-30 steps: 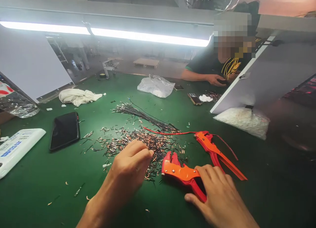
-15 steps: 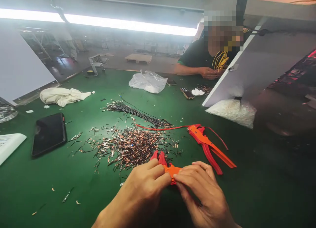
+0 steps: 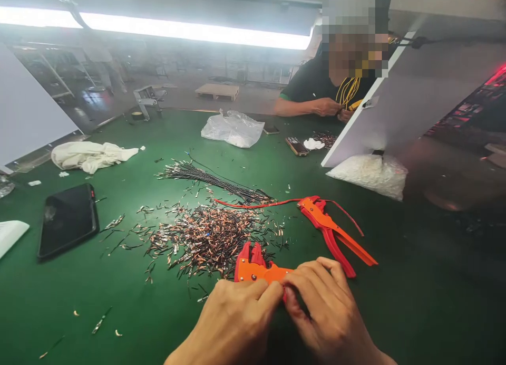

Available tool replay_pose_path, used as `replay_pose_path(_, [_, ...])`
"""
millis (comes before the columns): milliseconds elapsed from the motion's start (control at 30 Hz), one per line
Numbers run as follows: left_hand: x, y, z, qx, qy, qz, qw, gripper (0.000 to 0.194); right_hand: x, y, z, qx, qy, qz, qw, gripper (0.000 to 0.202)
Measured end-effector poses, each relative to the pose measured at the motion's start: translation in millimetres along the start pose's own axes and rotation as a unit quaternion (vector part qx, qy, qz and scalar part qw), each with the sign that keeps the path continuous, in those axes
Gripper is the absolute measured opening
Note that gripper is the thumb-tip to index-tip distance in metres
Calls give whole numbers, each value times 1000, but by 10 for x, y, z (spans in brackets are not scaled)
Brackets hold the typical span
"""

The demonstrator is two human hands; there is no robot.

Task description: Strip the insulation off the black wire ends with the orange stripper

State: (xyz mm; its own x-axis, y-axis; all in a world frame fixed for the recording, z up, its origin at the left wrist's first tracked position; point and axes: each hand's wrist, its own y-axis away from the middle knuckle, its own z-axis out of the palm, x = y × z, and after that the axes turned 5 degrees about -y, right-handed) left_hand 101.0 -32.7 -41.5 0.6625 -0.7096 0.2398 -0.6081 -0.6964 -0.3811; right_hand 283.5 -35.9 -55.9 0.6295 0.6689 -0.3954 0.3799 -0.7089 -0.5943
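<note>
My right hand (image 3: 330,304) is wrapped around the handles of an orange and red wire stripper (image 3: 261,271), its jaws pointing away from me. Close against it, my left hand (image 3: 237,315) is closed, thumb and forefinger near the handles; what they pinch is hidden. Beyond the jaws lies a heap of short black wire ends (image 3: 213,236) with copper and silvery tips. A bundle of thin black wires (image 3: 213,180) rests behind the heap. To the right sits a second wire stripper (image 3: 328,225), with a red wire (image 3: 261,204) running by its jaws.
A black phone (image 3: 69,220) and a white cloth (image 3: 93,155) lie at left. Farther back are a clear plastic bag (image 3: 233,130) and a keypad phone (image 3: 296,146). A white panel (image 3: 391,90) stands at right, a filled bag (image 3: 371,175) below it. Another person (image 3: 312,90) handles yellow wires.
My left hand has drawn back from the stripper's jaws toward its handles, uncovering the orange head. The view has shifted slightly. Across the table, the other person's hands have moved.
</note>
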Motion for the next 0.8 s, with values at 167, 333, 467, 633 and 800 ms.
replay_pose_path(167, [35, 27, 36, -3, 9, -15, 1000, 23, 41, 0, -15, -15, 31, -24, 999, 16])
replay_pose_path(333, [56, 17, 37, 22, -16, -9, 1000, 23, 64, 5, -3, -16, 46, -35, 998, 15])
replay_pose_path(467, [64, 9, 19, 33, -45, 20, 998, 24, 51, 36, 36, -16, 50, -42, 998, 14])
replay_pose_path(633, [50, -35, -43, 8, -43, 53, 998, 23, 40, 15, 51, 0, 56, -47, 997, 15])
replay_pose_path(800, [30, 41, -1, 27, -40, 67, 997, 24, 170, -66, -130, 81, 100, 5, 992, 17])
